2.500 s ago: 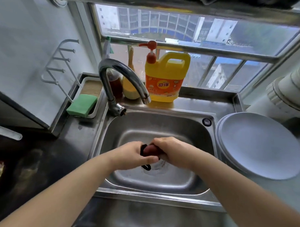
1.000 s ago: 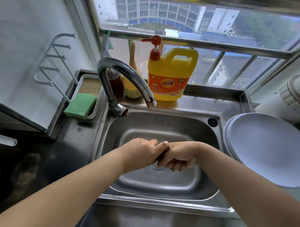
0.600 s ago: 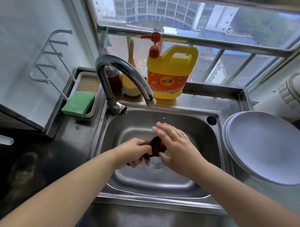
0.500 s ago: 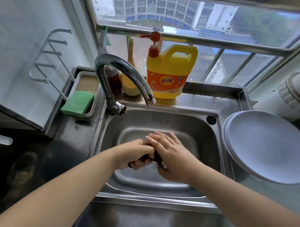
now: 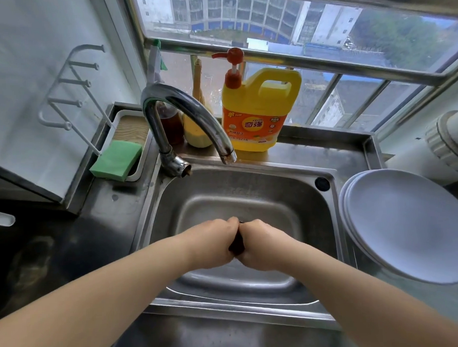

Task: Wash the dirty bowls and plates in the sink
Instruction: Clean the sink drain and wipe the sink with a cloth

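Over the middle of the steel sink [image 5: 249,188], my left hand [image 5: 212,241] and my right hand [image 5: 261,242] are pressed together, fists side by side. Both grip a dark reddish cloth [image 5: 237,244]; only a narrow strip of it shows between them. Right of the sink, a stack of white plates [image 5: 401,219] lies on the counter. No dish is visible inside the basin. The curved tap [image 5: 184,117] stands at the sink's back left, with no water running from it.
A yellow dish-soap jug with a red pump [image 5: 256,107] stands on the sill behind the sink. A green sponge [image 5: 117,160] lies in a white tray at the left, under a white wall rack [image 5: 71,88]. A white pipe [image 5: 444,139] is at far right.
Half a second ago my right hand lay open over the cloth; it has now curled round it, and both fists are squeezed together. The view has hardly shifted.
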Available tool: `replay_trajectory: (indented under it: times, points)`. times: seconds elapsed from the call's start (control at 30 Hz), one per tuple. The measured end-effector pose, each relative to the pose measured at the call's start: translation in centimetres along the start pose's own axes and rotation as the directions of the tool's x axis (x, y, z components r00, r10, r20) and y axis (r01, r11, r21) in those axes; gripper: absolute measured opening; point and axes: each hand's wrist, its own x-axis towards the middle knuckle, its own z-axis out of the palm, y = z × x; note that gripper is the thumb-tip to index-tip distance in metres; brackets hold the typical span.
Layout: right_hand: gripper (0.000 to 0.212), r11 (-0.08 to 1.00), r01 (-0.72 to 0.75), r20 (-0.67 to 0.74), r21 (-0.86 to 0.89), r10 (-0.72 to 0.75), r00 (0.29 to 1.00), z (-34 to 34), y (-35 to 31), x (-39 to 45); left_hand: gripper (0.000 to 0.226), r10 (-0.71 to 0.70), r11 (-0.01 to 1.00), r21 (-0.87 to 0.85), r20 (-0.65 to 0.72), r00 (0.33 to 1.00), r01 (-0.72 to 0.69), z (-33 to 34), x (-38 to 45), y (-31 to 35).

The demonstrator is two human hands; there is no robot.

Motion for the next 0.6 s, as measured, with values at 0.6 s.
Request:
replay_trajectory:
  times: [0.6]
  points:
    - [0.019,0.269,-0.409,0.456,0.872,-0.141,0.879,-2.2,3.3,0.2,0.026,0.255,0.942,-0.129,-0.318,0.913,-0.309,1.3,0.8,-2.2]
